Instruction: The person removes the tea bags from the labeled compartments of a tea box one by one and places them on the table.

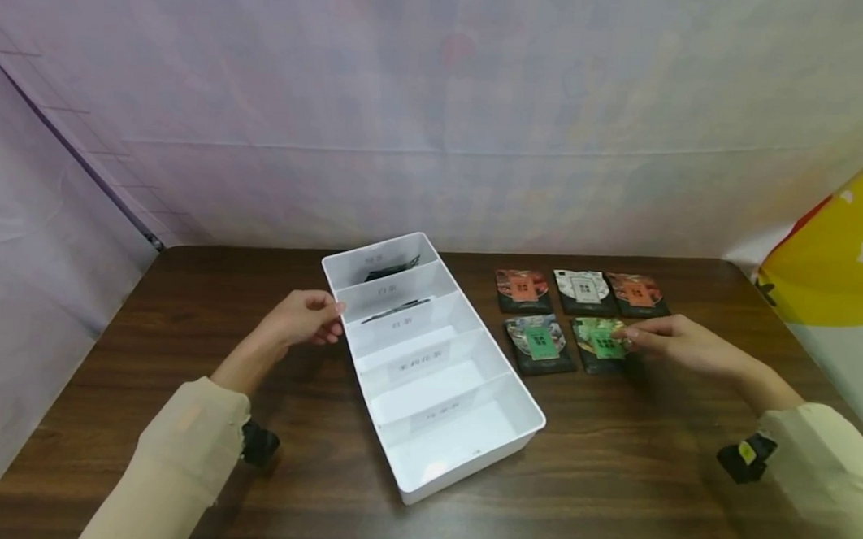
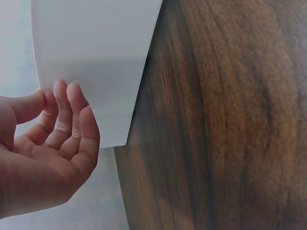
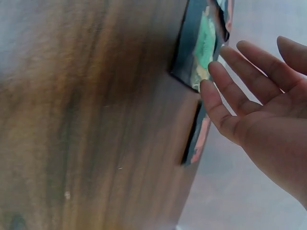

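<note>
A white compartment box [image 1: 448, 376] with labelled dividers stands at an angle on the table. My left hand [image 1: 304, 316] is at its left side, thumb and index finger [image 2: 47, 108] pinching the rim while the other fingers curve loosely beside the wall. To the right, my right hand [image 1: 680, 341] reaches over a green-labelled sachet [image 1: 597, 347], fingertips right at its right edge. In the right wrist view the fingers [image 3: 230, 93] are extended and spread, the thumb apart. Another green-labelled sachet [image 1: 540, 345] lies to its left. Thin dark sachets [image 1: 393, 271] stand in the two farthest compartments.
Behind the green-labelled sachets lie an orange-labelled sachet [image 1: 521, 290], a white-labelled one [image 1: 584, 290] and another orange-labelled one [image 1: 637, 293]. A pale cloth [image 1: 439, 123] hangs behind the brown wooden table [image 1: 202, 314]. Yellow patterned fabric [image 1: 843, 250] hangs at the right.
</note>
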`<state>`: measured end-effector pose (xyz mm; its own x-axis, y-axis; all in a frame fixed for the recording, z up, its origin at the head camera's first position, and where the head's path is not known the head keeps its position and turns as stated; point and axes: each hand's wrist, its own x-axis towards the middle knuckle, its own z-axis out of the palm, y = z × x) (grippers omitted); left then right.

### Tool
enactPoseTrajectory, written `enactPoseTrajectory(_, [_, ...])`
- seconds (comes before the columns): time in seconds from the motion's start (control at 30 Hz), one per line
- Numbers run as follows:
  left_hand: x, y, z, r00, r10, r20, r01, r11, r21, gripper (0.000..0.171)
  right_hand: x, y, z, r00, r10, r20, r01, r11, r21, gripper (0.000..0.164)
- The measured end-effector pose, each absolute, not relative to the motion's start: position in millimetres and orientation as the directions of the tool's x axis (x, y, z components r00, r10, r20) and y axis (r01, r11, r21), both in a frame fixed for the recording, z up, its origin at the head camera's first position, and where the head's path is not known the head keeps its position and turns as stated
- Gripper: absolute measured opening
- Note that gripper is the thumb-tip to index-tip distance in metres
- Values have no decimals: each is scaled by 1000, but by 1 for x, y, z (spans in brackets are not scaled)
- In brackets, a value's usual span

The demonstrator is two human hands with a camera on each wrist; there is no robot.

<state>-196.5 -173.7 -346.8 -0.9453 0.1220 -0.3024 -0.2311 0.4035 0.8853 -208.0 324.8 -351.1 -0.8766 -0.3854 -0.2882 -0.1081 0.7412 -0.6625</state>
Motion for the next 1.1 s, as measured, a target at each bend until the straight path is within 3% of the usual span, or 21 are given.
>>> enactPoseTrajectory(0.57, [-198, -174, -347, -948, 129, -291, -218, 405, 888, 16, -219, 293, -325, -885, -421, -201, -226, 763, -606, 37])
enactPoseTrajectory(0.7, [-197, -174, -346, -948, 130, -291, -216, 409, 887, 16, -223, 283, -320, -866, -479, -146, -322, 756, -571, 34])
enactPoseTrajectory(1.1, [-198, -177, -349, -948, 154, -279, -200, 396, 896, 21, -233, 255, -308, -807, -573, -144, -375, 685, -625, 35])
